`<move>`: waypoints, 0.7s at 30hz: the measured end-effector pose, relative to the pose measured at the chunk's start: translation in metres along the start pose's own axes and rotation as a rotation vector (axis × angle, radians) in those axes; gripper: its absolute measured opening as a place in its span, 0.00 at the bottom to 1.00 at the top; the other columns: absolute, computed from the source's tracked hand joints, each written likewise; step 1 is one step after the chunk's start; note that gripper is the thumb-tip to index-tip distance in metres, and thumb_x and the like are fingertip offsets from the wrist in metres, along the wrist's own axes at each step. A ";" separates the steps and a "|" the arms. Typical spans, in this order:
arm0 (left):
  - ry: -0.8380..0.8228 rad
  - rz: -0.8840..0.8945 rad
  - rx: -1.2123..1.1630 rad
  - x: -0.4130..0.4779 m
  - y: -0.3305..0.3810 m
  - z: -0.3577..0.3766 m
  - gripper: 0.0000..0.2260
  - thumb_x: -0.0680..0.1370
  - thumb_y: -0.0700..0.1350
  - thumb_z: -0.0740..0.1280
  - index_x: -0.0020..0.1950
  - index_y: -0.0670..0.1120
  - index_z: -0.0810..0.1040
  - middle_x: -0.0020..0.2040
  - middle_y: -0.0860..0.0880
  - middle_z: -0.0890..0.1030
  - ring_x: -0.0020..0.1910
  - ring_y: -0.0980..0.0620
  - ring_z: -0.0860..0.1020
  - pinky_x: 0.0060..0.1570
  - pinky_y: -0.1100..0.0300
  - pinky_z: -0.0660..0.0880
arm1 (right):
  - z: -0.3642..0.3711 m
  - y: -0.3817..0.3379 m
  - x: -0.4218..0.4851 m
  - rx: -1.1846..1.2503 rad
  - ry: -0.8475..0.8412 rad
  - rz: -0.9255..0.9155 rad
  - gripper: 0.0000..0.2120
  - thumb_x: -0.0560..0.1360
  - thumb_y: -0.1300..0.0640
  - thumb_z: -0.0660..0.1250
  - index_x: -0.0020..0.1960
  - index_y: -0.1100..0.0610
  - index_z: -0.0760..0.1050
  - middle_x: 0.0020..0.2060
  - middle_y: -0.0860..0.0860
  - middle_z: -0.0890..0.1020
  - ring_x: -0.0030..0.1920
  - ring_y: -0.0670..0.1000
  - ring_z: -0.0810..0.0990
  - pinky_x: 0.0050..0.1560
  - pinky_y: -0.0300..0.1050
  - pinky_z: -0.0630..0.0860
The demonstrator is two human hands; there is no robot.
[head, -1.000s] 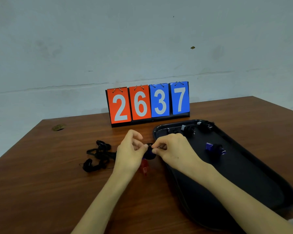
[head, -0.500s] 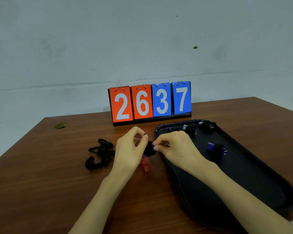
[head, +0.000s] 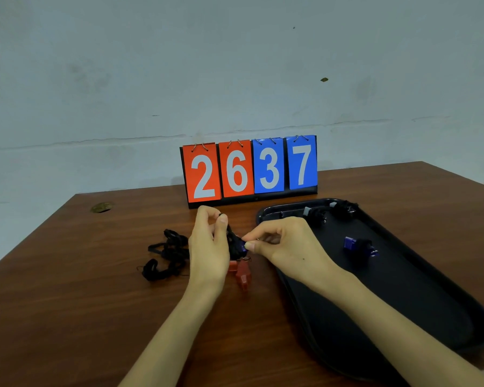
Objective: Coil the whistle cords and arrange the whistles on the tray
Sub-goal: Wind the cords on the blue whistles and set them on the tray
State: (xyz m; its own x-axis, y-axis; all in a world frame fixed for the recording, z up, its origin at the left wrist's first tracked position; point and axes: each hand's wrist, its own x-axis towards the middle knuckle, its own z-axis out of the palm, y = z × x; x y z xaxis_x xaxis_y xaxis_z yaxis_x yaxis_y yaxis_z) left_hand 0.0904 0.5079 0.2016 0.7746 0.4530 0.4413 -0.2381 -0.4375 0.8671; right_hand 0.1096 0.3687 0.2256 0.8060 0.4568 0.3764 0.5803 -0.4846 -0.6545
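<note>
My left hand point(head: 208, 247) pinches a black cord point(head: 233, 241) wound into a small bundle, held just above the table. My right hand point(head: 280, 247) pinches the blue whistle point(head: 243, 246) at the end of that cord. Below them two red whistles point(head: 241, 272) lie on the wood, their cords point(head: 165, 254) in a loose tangle to the left. The black tray point(head: 403, 289) on the right holds a blue whistle with coiled cord point(head: 358, 245), and two more coiled whistles point(head: 330, 210) at its far end.
A flip scoreboard point(head: 249, 169) reading 2637 stands at the back of the brown table point(head: 67, 303). A round cable hole point(head: 102, 207) sits at the far left. A pale wall rises behind.
My left hand has lifted slightly and its fingers have turned round the cord bundle. My right hand stays at the whistle end, close by the tray's left rim.
</note>
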 end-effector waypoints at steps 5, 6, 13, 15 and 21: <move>-0.075 -0.173 -0.081 0.006 0.000 0.000 0.09 0.81 0.49 0.56 0.50 0.45 0.71 0.41 0.49 0.77 0.42 0.55 0.77 0.37 0.71 0.72 | -0.002 0.003 0.001 0.008 0.016 0.018 0.06 0.72 0.57 0.71 0.49 0.52 0.83 0.41 0.42 0.83 0.44 0.40 0.81 0.50 0.31 0.76; -0.128 -0.234 -0.154 0.007 0.000 0.000 0.12 0.81 0.51 0.55 0.51 0.46 0.72 0.43 0.48 0.78 0.44 0.54 0.78 0.41 0.67 0.74 | -0.003 0.004 0.001 0.016 0.033 0.029 0.06 0.72 0.57 0.71 0.48 0.52 0.83 0.41 0.44 0.83 0.44 0.41 0.81 0.50 0.33 0.76; -0.471 -0.244 -0.320 0.001 0.004 0.001 0.10 0.79 0.50 0.61 0.52 0.46 0.78 0.39 0.44 0.77 0.33 0.49 0.73 0.31 0.59 0.70 | -0.009 0.011 0.003 0.103 0.108 0.060 0.05 0.71 0.60 0.71 0.47 0.54 0.83 0.38 0.46 0.83 0.41 0.43 0.82 0.50 0.42 0.80; -0.454 -0.268 -0.299 0.002 0.002 0.001 0.09 0.79 0.48 0.62 0.50 0.44 0.77 0.34 0.45 0.75 0.31 0.49 0.70 0.29 0.59 0.67 | -0.008 0.012 0.004 0.098 0.085 0.062 0.05 0.71 0.60 0.71 0.47 0.54 0.82 0.39 0.47 0.84 0.42 0.43 0.82 0.50 0.42 0.80; -0.361 -0.270 -0.136 0.000 0.002 0.006 0.06 0.80 0.45 0.58 0.49 0.45 0.72 0.38 0.47 0.75 0.31 0.55 0.71 0.29 0.67 0.68 | -0.007 0.015 0.006 0.086 -0.004 0.107 0.07 0.72 0.60 0.71 0.49 0.54 0.82 0.40 0.46 0.82 0.43 0.43 0.81 0.51 0.40 0.79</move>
State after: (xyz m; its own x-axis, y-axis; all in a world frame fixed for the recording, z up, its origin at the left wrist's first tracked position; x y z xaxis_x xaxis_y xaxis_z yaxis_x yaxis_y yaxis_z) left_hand 0.0935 0.5026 0.2016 0.9679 0.2268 0.1081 -0.0559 -0.2250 0.9728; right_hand 0.1238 0.3593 0.2229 0.8622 0.4091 0.2989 0.4788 -0.4652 -0.7445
